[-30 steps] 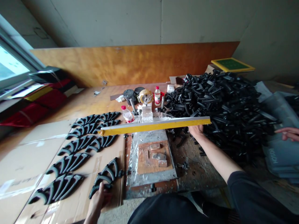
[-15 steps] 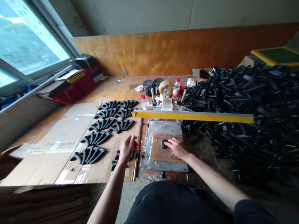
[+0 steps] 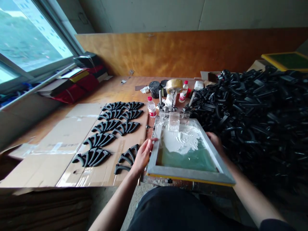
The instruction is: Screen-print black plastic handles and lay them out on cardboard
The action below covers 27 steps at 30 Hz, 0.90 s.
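Observation:
A screen printing frame (image 3: 156,150) with grey edges lies tilted low over the printing base. White ink (image 3: 179,141) is smeared across the upper part of its green mesh (image 3: 190,162). My left hand (image 3: 143,154) is closed at the frame's left edge, thumb along the side. At the right edge, my right hand (image 3: 215,142) grips the frame, its fingers partly hidden. A pale block-like squeegee (image 3: 174,121) rests at the frame's far end. Beneath the frame, the base and the black part on it are hidden. Curved black handles (image 3: 128,157) lie beside my left hand.
Rows of black handles (image 3: 96,157) cover part of the cardboard (image 3: 60,144) on the left. A large heap of black parts (image 3: 252,118) fills the right. Behind the frame stand bottles (image 3: 151,107), a tape roll (image 3: 174,86) and a dark tub (image 3: 154,89).
The screen printing frame has swung down from its raised, edge-on position and covers the base. My right hand has left the black part for the frame's right edge; my left hand has moved to its left edge.

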Tool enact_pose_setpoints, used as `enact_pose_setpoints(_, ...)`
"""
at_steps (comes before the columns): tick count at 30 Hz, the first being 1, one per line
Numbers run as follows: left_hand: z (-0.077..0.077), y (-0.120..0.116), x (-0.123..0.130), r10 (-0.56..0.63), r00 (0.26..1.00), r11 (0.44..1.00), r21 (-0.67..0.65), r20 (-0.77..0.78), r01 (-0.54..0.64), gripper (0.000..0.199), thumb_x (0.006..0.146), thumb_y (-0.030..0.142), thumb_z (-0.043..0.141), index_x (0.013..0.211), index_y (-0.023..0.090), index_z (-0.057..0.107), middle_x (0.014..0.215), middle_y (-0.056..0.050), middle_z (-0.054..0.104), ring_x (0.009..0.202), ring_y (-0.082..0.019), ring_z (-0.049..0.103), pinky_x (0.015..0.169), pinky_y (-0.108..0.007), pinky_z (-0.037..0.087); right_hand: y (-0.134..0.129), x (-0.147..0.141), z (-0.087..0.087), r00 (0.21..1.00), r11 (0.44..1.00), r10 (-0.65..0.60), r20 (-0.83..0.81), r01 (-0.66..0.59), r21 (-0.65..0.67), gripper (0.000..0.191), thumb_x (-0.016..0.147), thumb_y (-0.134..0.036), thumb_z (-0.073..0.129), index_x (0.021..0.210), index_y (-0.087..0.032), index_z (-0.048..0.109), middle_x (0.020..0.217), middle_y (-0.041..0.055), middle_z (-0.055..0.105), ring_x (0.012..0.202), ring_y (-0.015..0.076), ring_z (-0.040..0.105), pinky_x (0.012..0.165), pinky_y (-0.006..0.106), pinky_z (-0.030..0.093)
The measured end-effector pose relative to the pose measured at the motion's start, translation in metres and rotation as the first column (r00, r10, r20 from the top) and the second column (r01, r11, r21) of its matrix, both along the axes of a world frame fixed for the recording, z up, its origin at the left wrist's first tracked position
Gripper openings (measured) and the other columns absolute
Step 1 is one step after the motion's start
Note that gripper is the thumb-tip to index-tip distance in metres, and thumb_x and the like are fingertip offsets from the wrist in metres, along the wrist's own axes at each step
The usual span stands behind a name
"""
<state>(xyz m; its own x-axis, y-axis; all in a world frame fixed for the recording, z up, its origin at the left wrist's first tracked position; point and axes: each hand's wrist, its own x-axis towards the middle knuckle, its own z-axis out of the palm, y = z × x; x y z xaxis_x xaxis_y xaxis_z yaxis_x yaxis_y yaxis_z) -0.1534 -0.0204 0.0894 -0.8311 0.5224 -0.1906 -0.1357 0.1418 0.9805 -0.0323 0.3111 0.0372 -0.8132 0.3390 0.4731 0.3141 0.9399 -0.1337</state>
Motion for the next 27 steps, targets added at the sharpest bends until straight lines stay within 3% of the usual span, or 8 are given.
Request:
enact_pose_setpoints(2,-0.033,-0.008,0.01,-0.037,0.998,0.994,-0.099,0.05,0.042,0.059,0.086,0.06,0.05,0.131,0.022,0.055,0.078,0.001,0.062,0.06,-0.011,0.051,0.054,-0.021,0.038,0.009,-0.013,0.015,0.997,0.998,-0.014,-0.074,0.01,-0.065,0.028,0.09,-0.021,0.047,0.103,-0.01,0.069,0.096,0.0096,0.071,0.08,0.017,0.068,0.07,0.028,0.058)
enact_pose_setpoints(5,-0.079,-0.009,0.015,-0.014,0.999,0.973,-0.228,0.035,0.022,0.068,0.083,0.054,0.055,0.141,0.022,0.043,0.07,0.003,0.057,0.056,-0.01,0.047,0.053,-0.02,0.036,-0.018,-0.048,0.032,0.987,0.981,0.135,-0.09,-0.146,-0.126,0.059,0.081,-0.026,0.066,0.136,-0.013,0.05,0.142,0.0172,0.046,0.124,0.03,0.05,0.1,0.044,0.046)
enact_pose_setpoints(7,-0.1,-0.005,0.014,0.005,1.0,0.952,-0.307,-0.015,-0.009,0.065,0.084,0.051,0.054,0.141,0.022,0.044,0.071,0.003,0.057,0.059,-0.011,0.051,0.055,-0.021,0.037,-0.049,-0.074,0.036,0.969,0.962,0.246,0.01,-0.243,-0.123,0.074,0.075,-0.026,0.073,0.141,-0.013,0.042,0.15,0.0181,0.035,0.133,0.035,0.038,0.105,0.049,0.04)
enact_pose_setpoints(9,-0.111,-0.002,0.012,-0.006,0.999,0.932,-0.363,-0.054,-0.014,0.061,0.085,0.05,0.052,0.138,0.022,0.047,0.074,0.002,0.059,0.063,-0.012,0.054,0.057,-0.022,0.039,-0.074,-0.092,0.034,0.948,0.952,0.29,0.128,-0.273,-0.137,0.063,0.075,-0.024,0.074,0.132,-0.013,0.049,0.138,0.0181,0.049,0.125,0.0343,0.045,0.101,0.047,0.042)
enact_pose_setpoints(14,-0.119,-0.003,0.009,-0.053,0.994,0.914,-0.406,-0.095,0.01,0.054,0.087,0.051,0.048,0.132,0.022,0.052,0.078,0.001,0.062,0.068,-0.014,0.057,0.062,-0.024,0.04,-0.099,-0.076,0.016,0.861,0.92,0.388,0.328,-0.339,-0.199,0.01,0.083,-0.014,0.059,0.092,-0.018,0.062,0.093,0.0066,0.067,0.091,0.0219,0.059,0.079,0.031,0.046)
enact_pose_setpoints(19,-0.121,-0.004,0.011,-0.03,0.995,0.913,-0.407,-0.095,-0.011,0.053,0.087,0.052,0.049,0.13,0.021,0.053,0.081,-0.001,0.063,0.073,-0.016,0.059,0.065,-0.025,0.041,-0.101,-0.02,0.017,0.656,0.746,0.658,0.37,-0.637,-0.196,0.021,0.079,-0.003,0.05,0.088,-0.017,0.063,0.088,0.0059,0.066,0.088,0.0203,0.057,0.075,0.029,0.042)
enact_pose_setpoints(22,-0.121,-0.004,0.011,-0.024,0.995,0.917,-0.399,-0.096,-0.016,0.054,0.087,0.053,0.049,0.13,0.021,0.054,0.083,-0.002,0.064,0.075,-0.017,0.06,0.067,-0.026,0.042,-0.096,-0.014,0.026,0.564,0.665,0.74,0.366,-0.694,-0.275,0.024,0.075,-0.002,0.051,0.084,-0.02,0.063,0.084,0.0029,0.066,0.085,0.0189,0.057,0.072,0.028,0.041)
enact_pose_setpoints(27,-0.116,-0.004,0.01,-0.011,0.996,0.924,-0.382,-0.084,-0.022,0.054,0.085,0.053,0.052,0.127,0.019,0.056,0.078,-0.001,0.062,0.071,-0.017,0.058,0.066,-0.026,0.042,-0.102,-0.028,0.018,0.752,0.793,0.609,0.253,-0.567,-0.224,0.023,0.077,-0.003,0.053,0.087,-0.02,0.065,0.087,0.0041,0.067,0.088,0.0204,0.057,0.074,0.029,0.042)
